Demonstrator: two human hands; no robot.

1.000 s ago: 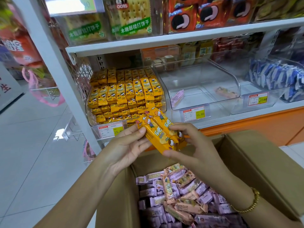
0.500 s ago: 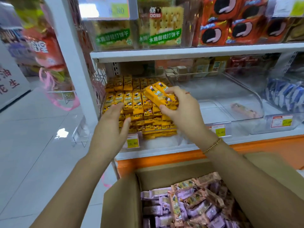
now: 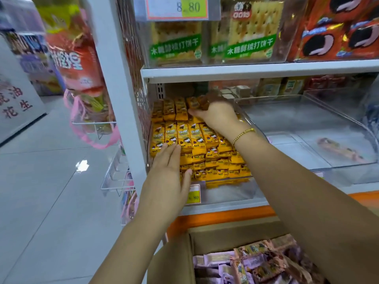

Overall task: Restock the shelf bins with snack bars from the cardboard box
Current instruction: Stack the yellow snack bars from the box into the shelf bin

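Centre of frame: clear shelf bin on the lower shelf, packed with rows of yellow snack bars. Front rows are stacked higher than the price tag clipped to the bin's front.

Right hand is deep in the bin, upper centre, over the back row. Its fingers are curled round the held bars, thumb underneath. The held bars are motion-blurred, so the count is unclear. They sit at the level of the back row, touching or just above it; can't tell which. Gold bracelet on that wrist.

Left hand is at the bin's front left corner, palm down. Its fingers are straight and close together, with the tips lying flat on the front yellow stack. Nothing gripped.

Bottom of frame: cardboard box, open, below the shelf edge, with purple-pink bars piled loose inside.

Right of frame: second clear bin, just beside the yellow one, with a single pinkish bar lying on its floor.

Upper shelf: cracker packs with green labels at top centre and red cookie packs at top right. Another price tag reading 8.80 is at top centre.

Left of frame: hanging snack bags on the shelf's end and grey floor tiles.
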